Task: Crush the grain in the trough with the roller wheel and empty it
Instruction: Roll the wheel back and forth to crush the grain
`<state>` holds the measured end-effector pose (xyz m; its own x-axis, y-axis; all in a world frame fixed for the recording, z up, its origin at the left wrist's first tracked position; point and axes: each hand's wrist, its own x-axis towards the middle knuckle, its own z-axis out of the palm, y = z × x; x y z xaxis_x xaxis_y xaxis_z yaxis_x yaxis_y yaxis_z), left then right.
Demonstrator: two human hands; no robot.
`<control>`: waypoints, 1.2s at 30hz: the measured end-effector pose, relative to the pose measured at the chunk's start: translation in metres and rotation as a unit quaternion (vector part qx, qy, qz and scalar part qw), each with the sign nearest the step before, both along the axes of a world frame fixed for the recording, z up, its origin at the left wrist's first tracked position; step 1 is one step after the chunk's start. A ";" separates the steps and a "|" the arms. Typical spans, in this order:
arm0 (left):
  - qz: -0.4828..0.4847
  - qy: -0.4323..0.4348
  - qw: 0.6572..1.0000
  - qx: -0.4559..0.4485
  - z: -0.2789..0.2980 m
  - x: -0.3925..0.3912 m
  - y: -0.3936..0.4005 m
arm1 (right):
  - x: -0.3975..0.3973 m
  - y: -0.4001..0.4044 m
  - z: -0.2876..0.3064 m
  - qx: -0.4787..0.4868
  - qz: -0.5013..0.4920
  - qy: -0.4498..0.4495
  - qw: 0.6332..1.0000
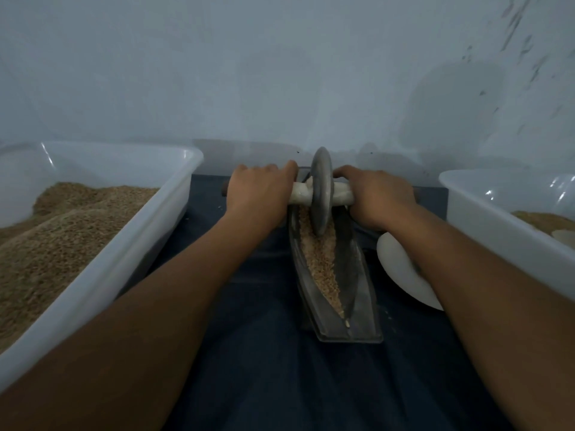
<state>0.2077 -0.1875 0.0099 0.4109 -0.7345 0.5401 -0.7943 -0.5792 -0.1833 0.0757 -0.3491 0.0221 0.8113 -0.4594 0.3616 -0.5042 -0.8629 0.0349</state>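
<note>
Behind, a pale blue-grey wall closes the scene; a dark blue cloth [249,337] covers the surface, with a white tub of grain [102,244] at its left edge and another white tub [485,219] at its right. Centred lies the narrow metal trough [357,293], grain [320,259] heaped along its groove. At its far end stands the roller wheel [322,191], which looks heavy, rigid and best held by its axle handle. Left hand [259,194] and right hand [378,197] each wrap curled fingers round that handle.

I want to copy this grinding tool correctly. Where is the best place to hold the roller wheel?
Hold the roller wheel by its white axle, one hand each side, from above, as the left hand and right hand do. The disc stands upright in the trough.
</note>
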 end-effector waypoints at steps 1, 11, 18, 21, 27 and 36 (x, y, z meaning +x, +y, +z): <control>-0.001 0.003 1.000 -0.002 0.000 0.000 0.001 | 0.000 0.000 0.000 -0.005 0.001 -0.003 1.000; 0.008 -0.005 1.000 -0.018 -0.006 -0.015 0.013 | -0.014 0.014 -0.007 -0.053 0.011 -0.047 0.997; 0.021 -0.043 0.999 -0.018 -0.007 -0.038 0.025 | -0.032 0.023 -0.018 -0.027 0.024 -0.084 0.996; 0.032 -0.046 0.998 -0.004 -0.005 -0.045 0.029 | -0.039 0.028 -0.024 -0.024 0.025 -0.095 0.995; 0.034 -0.041 0.998 -0.019 -0.011 -0.057 0.043 | -0.049 0.043 -0.027 -0.017 0.022 -0.114 0.993; 0.019 -0.029 0.999 -0.037 -0.013 -0.076 0.066 | -0.071 0.067 -0.030 -0.046 0.028 -0.138 0.989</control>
